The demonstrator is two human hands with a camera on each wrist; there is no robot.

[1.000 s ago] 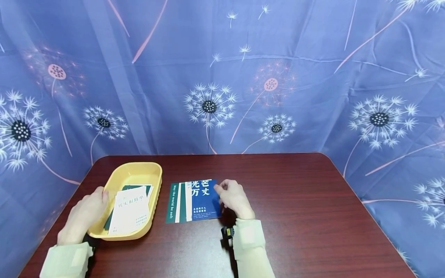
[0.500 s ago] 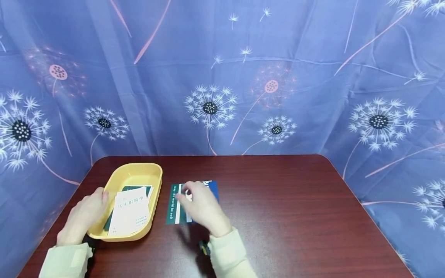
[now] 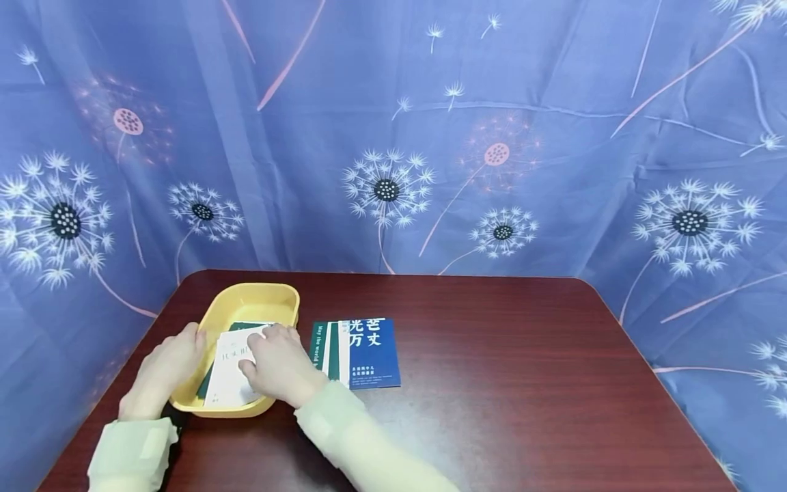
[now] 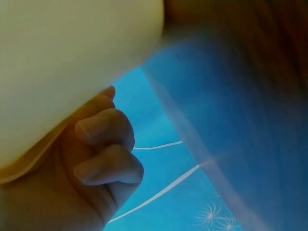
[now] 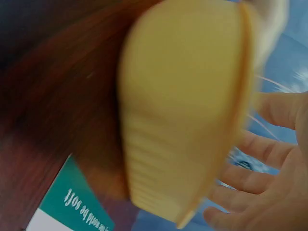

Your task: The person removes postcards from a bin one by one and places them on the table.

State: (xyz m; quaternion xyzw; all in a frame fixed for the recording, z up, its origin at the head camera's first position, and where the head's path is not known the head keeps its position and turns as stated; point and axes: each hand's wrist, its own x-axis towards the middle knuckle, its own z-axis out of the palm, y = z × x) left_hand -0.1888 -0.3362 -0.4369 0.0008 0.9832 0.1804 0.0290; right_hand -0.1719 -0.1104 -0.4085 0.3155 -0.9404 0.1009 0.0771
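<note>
On the left of the table stands a yellow plastic basket, and my left hand grips its left rim. Curled fingers of that hand show against the basket's wall in the left wrist view. Inside lie a white card with printed characters and a dark green one partly beneath it. Over the basket's right side hovers my right hand, fingers relaxed; in the right wrist view that hand holds nothing visible. Whether it touches the white card cannot be told.
Right of the basket, overlapping cards lie on the dark wooden table: a blue card on top and a green one at the left. A blue dandelion-print curtain hangs behind the table.
My right hand has moved left from the blue card, across the other cards, to above the basket. The left hand keeps its hold on the rim. The head view has turned slightly left.
</note>
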